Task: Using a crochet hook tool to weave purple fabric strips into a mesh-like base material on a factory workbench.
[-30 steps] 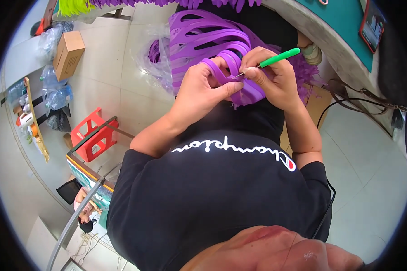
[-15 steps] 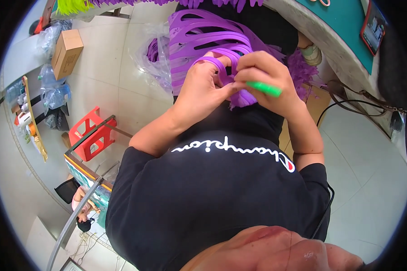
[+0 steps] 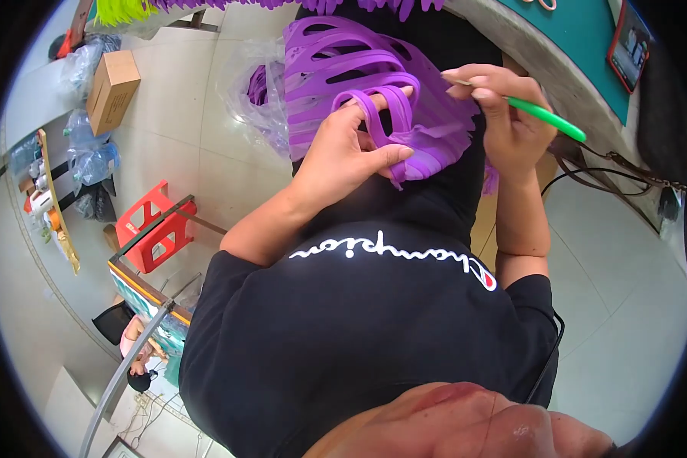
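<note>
A purple sheet of soft, rubber-like looped straps (image 3: pixel 336 46) lies over my lap. My left hand (image 3: pixel 337 153) is closed on its near end, with fingers through the loops and the thumb pressed on the folded part. To the right of the sheet and apart from it, my right hand (image 3: pixel 515 114) grips a slim tool with a bright green handle (image 3: pixel 549 118). A short, thin tip pokes out past the fingertips; its exact kind is too small to tell.
A teal-topped table (image 3: pixel 580 53) with a phone (image 3: pixel 631 49) stands at the upper right. Clear plastic bags (image 3: pixel 256 114) lie left of my lap. Further left are a red stool (image 3: pixel 156 229), a cardboard box (image 3: pixel 114 91) and a person (image 3: pixel 137 355) at another table.
My right hand has moved right, away from the purple straps, with the green-handled tool. My left hand keeps hold of the straps in nearly the same place.
</note>
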{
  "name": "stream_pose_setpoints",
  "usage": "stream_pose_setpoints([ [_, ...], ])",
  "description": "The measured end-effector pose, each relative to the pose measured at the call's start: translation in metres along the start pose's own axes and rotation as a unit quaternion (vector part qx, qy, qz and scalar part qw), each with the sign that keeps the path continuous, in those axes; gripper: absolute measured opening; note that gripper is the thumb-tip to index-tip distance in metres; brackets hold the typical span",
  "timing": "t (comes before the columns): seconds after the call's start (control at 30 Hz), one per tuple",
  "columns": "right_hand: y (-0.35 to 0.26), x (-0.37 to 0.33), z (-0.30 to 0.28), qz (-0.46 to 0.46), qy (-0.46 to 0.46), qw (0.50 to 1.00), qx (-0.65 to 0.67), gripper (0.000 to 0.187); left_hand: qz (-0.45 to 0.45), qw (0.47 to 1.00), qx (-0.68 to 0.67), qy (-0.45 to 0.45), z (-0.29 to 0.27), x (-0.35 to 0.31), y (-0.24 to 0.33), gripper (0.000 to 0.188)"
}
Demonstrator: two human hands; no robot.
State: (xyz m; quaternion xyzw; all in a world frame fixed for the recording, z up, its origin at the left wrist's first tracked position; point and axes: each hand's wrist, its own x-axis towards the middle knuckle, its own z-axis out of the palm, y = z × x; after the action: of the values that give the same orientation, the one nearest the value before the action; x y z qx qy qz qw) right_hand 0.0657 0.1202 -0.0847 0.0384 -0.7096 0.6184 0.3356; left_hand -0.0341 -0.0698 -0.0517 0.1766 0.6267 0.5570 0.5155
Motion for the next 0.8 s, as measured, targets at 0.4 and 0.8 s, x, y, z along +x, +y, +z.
stream_pose_setpoints([
  [0.4,-0.014,-0.022,0.025,-0.027,-0.131,0.971,-0.2,0.021,0.023,1.0,0.012,0.0,0.006,-0.004,-0.006,0.068],
  [0.8,0.014,-0.006,0.02,-0.117,-0.003,0.926,-0.358,0.024,0.01,1.0,0.0,-0.02,-0.004,-0.002,-0.002,0.069],
])
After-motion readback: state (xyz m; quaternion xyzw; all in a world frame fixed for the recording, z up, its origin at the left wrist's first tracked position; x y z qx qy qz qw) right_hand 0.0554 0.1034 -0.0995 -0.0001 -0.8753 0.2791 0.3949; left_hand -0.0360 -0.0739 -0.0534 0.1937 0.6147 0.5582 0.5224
